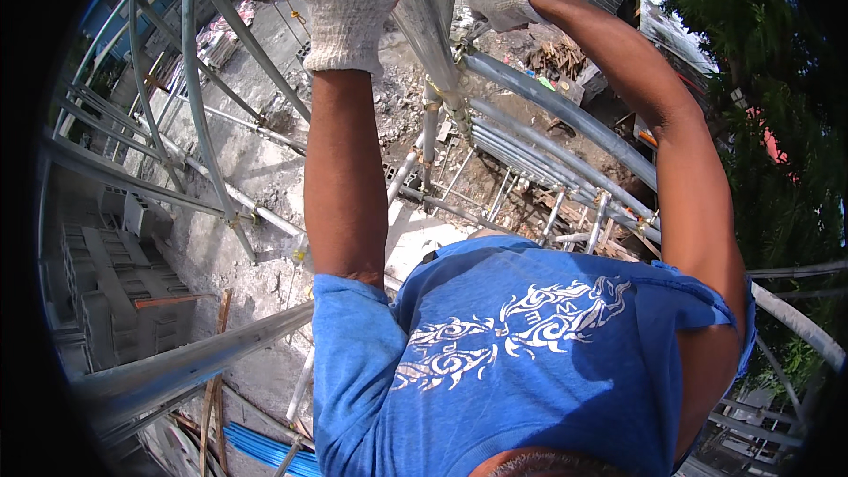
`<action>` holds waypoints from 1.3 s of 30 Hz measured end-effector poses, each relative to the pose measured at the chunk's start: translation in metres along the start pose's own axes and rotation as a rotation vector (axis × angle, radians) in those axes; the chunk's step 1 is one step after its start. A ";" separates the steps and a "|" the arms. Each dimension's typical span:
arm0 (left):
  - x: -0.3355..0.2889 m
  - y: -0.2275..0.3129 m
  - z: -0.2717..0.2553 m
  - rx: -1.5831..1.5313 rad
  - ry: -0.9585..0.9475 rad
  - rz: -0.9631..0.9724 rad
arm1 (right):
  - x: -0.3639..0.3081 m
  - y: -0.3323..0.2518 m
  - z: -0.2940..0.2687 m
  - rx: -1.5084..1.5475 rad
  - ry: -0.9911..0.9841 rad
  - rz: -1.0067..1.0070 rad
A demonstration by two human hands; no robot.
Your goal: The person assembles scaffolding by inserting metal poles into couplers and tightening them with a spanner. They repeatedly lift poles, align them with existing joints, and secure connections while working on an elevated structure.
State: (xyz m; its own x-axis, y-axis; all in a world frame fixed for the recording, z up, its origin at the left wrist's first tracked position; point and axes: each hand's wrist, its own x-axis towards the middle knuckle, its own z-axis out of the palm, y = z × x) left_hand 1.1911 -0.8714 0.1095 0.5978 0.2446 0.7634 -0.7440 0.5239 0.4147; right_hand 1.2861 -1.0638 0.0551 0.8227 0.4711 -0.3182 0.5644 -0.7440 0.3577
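Note:
My left hand (349,4), in a white knit glove with an orange patch at its edge, reaches up past the top edge. Its fingers are cut off from view. Close beside it rises a thick grey metal scaffold pole (430,40). My right hand (511,2), gloved the same way, is on the right of that pole with the arm bent. Its fingers look curled inward, near a small metal fitting (477,33) by the pole; what they hold, if anything, is hidden.
Grey horizontal tubes (565,115) run rightward from the pole. Curved tubes (192,62) stand at left, and a large tube (194,367) crosses the lower left. Far below are rubble ground (265,155), stacked concrete blocks (132,291) and blue rods (265,449). Trees (760,106) are at right.

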 end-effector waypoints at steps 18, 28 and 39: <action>0.005 -0.018 -0.018 0.105 -0.005 0.017 | 0.059 -0.032 -0.018 -0.194 -0.251 -0.064; -0.005 -0.008 -0.021 0.220 -0.088 -0.010 | 0.033 -0.032 -0.014 -0.174 -0.097 -0.209; 0.001 0.005 0.011 0.059 0.142 -0.060 | -0.046 -0.019 0.076 0.203 0.319 0.021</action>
State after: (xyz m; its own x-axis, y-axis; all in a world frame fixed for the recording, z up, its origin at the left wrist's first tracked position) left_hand 1.1850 -0.8778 0.1174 0.6749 0.3288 0.6605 -0.7193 0.4930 0.4895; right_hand 1.2328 -1.1075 -0.0037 0.8317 0.5551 -0.0114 0.5486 -0.8186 0.1702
